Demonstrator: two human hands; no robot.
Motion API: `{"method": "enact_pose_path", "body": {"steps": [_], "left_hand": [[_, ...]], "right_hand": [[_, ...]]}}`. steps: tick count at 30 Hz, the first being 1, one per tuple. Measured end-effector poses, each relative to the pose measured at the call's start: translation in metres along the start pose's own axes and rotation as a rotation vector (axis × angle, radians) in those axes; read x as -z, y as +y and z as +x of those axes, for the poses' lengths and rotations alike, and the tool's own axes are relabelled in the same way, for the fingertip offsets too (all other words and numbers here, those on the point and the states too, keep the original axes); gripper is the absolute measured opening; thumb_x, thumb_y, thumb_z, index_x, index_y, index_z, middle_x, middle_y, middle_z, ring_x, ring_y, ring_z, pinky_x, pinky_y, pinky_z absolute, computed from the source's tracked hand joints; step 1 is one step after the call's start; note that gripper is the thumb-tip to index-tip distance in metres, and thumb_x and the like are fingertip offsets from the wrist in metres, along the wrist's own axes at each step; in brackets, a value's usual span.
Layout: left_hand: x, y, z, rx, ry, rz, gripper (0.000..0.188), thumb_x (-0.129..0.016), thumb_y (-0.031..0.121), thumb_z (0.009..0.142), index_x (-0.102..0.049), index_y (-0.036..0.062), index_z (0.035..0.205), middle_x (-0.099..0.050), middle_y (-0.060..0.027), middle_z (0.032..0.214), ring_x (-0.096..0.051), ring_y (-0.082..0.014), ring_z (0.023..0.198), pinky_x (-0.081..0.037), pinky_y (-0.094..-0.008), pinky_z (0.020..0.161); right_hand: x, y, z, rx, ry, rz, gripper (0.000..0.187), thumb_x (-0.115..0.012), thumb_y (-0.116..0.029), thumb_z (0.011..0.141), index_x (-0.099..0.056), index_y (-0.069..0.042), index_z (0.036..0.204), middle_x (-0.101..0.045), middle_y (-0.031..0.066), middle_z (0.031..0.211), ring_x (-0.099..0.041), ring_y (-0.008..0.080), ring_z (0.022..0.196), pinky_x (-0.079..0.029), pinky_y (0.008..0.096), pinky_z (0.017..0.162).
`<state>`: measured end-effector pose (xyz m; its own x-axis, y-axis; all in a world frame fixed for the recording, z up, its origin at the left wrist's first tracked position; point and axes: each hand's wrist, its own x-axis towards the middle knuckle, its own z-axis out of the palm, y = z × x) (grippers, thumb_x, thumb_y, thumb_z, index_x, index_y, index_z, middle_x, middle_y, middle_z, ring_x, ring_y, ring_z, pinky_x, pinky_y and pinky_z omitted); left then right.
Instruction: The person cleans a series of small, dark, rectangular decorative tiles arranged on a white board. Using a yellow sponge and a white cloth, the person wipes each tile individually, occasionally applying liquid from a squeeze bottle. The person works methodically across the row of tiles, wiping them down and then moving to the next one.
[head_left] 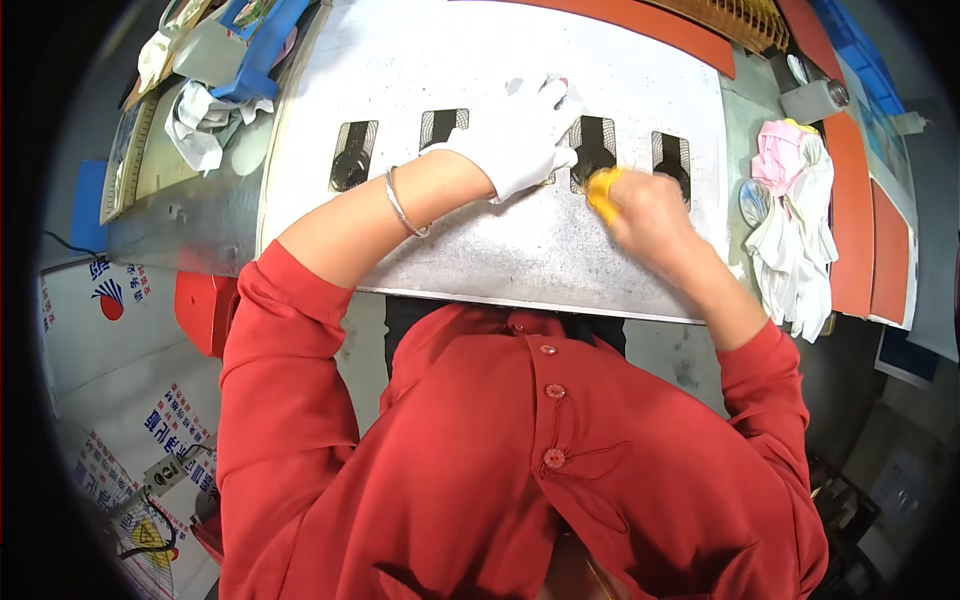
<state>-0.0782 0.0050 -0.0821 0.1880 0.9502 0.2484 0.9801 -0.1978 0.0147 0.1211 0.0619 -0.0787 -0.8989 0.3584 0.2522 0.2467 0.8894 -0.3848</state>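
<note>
A large white sheet panel point(480, 235) with dark specks lies in front of me. Several rectangular black-and-mesh patches run across it in a row. My left hand point(530, 140), in a white glove, rests on the panel with fingers stretched out, partly covering one patch. Just right of it, my bare right hand point(645, 212) is curled closed and slightly blurred. Bright yellow material point(603, 195) shows at its fingertips, beside the lower end of a mesh patch point(592, 150); whether it is held or worn on the fingers I cannot tell.
White gloves point(795, 240) and a pink cloth point(778, 157) lie at the right, near a bottle point(815, 101) and orange strips point(850, 230). At the left are a crumpled white cloth point(200, 125), a blue rack point(262, 55) and a red box point(205, 312) below the table edge.
</note>
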Motion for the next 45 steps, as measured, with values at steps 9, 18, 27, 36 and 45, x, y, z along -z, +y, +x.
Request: {"method": "enact_pose_path", "body": {"steps": [9, 18, 27, 36, 45], "left_hand": [[0.012, -0.005, 0.031, 0.043, -0.143, -0.347, 0.064, -0.035, 0.058, 0.087, -0.047, 0.0054, 0.123, -0.050, -0.0205, 0.121, -0.048, -0.0370, 0.110, -0.036, -0.0405, 0.096], [0.048, 0.026, 0.069, 0.216, -0.518, -0.803, 0.077, -0.036, 0.064, 0.084, -0.040, 0.0005, 0.127, -0.042, -0.0236, 0.131, -0.041, -0.0336, 0.120, -0.033, -0.0409, 0.098], [0.029, 0.030, 0.085, 0.291, -0.602, -0.922, 0.078, -0.041, 0.061, 0.084, -0.030, 0.0059, 0.138, -0.029, -0.0143, 0.143, -0.029, -0.0254, 0.131, -0.024, -0.0337, 0.106], [0.073, 0.050, 0.092, 0.420, -0.753, -0.839, 0.079, -0.039, 0.063, 0.084, -0.034, 0.0050, 0.137, -0.037, -0.0167, 0.139, -0.036, -0.0292, 0.127, -0.026, -0.0341, 0.105], [0.047, 0.063, 0.117, 0.354, -0.742, -1.009, 0.073, -0.037, 0.059, 0.088, -0.029, 0.0088, 0.140, -0.023, -0.0113, 0.146, -0.021, -0.0219, 0.134, -0.019, -0.0311, 0.108]], "right_hand": [[0.028, -0.009, -0.078, -0.524, 0.291, 0.733, 0.007, -0.061, 0.000, 0.079, -0.061, 0.001, 0.086, -0.059, 0.0053, 0.070, -0.055, 0.0093, 0.062, -0.044, 0.0232, 0.057], [0.011, -0.002, -0.097, -0.580, 0.375, 0.808, 0.009, -0.063, -0.002, 0.079, -0.061, 0.000, 0.088, -0.061, 0.0050, 0.074, -0.056, 0.0094, 0.065, -0.045, 0.0233, 0.059], [0.015, -0.002, -0.095, -0.488, 0.374, 0.738, 0.010, -0.064, -0.004, 0.078, -0.062, -0.001, 0.087, -0.062, 0.0070, 0.075, -0.059, 0.0125, 0.066, -0.047, 0.0244, 0.061], [0.014, 0.000, -0.095, -0.424, 0.374, 0.695, 0.010, -0.064, -0.003, 0.077, -0.061, -0.002, 0.087, -0.062, 0.0086, 0.073, -0.060, 0.0158, 0.062, -0.047, 0.0259, 0.057], [0.010, 0.001, -0.095, -0.362, 0.401, 0.703, 0.009, -0.064, -0.004, 0.077, -0.062, -0.002, 0.085, -0.063, 0.0089, 0.073, -0.061, 0.0213, 0.062, -0.047, 0.0283, 0.057]]}}
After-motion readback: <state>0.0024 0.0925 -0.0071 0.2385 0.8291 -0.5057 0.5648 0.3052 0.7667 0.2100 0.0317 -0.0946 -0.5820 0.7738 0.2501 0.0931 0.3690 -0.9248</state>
